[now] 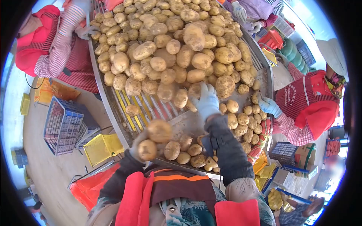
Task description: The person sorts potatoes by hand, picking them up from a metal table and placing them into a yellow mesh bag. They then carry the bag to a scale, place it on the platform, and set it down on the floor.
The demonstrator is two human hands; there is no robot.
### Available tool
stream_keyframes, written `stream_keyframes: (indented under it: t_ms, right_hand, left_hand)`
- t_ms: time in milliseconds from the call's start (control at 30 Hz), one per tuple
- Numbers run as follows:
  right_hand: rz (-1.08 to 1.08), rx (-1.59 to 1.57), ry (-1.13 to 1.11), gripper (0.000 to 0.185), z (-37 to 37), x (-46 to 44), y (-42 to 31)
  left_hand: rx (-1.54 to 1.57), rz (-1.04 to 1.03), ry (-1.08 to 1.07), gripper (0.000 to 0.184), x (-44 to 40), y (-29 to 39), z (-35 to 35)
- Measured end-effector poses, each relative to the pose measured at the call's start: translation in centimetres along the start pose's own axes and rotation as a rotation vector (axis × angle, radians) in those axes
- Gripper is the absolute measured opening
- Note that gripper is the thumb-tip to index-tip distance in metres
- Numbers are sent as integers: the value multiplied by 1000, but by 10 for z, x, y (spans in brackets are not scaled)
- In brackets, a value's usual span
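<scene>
A heap of potatoes (151, 49) covers the far part of a metal sorting table with slatted rollers. My left hand (136, 151), gloved, is at the near left edge, closed around a potato (147, 150). A second, larger potato (160, 130) is just above it, slightly blurred; whether the fingers touch it I cannot tell. At the front of the heap, my right hand (207, 101) in a pale blue glove curls its fingers against a brownish potato (194, 91). Several potatoes (172, 150) lie along the near edge below my hands.
Smaller potatoes (245, 124) gather at the table's right corner, beside a co-worker's gloved hand (269, 105). Another co-worker's hand (86, 31) rests at the left rim; gloved hands (239, 11) show at the far right. Blue crates (63, 126) and a yellow container (102, 147) stand left.
</scene>
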State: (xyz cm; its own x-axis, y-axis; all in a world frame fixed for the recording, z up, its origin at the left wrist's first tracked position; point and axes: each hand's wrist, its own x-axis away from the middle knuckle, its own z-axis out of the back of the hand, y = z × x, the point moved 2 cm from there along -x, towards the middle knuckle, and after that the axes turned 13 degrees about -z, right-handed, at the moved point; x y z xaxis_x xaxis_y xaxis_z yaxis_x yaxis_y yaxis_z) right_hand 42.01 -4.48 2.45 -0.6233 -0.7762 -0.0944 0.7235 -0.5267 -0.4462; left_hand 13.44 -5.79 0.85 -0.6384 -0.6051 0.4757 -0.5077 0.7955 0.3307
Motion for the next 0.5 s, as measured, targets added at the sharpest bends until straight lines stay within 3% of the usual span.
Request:
stream_keyframes:
  t_ms: [100,167,267,300,333,400,433,467,500]
  right_hand:
    - [-109,133,-68,68,-24,-24,-3]
    - [-257,-158,-211,75,-21,-31,7]
    - [-248,-375,-154,75,-10,-8,3]
    - [-387,-843,-309,70,-23,5,11]
    - [-386,-837,-305,70,-18,22,8]
    - [-491,-1810,-679,64,-8,57,-7]
    - [-490,-1809,-670,64,-8,67,-9]
    - [-535,-1934,-812,63,-9,77,-13]
    - [-578,-2055,-957,63,-9,88,-17]
  left_hand:
    - [-91,-209,49,61,44,53,79]
    - [-43,-350,161,56,78,86,131]
    - [-9,-448,470,45,111,130,213]
    - [-9,-444,463,45,111,143,230]
    - [14,-498,564,43,113,153,247]
    - [38,-548,661,41,116,166,277]
    - [-36,-504,643,39,116,171,291]
    - [-111,-458,625,38,115,176,312]
    - [-313,-491,747,46,109,185,369]
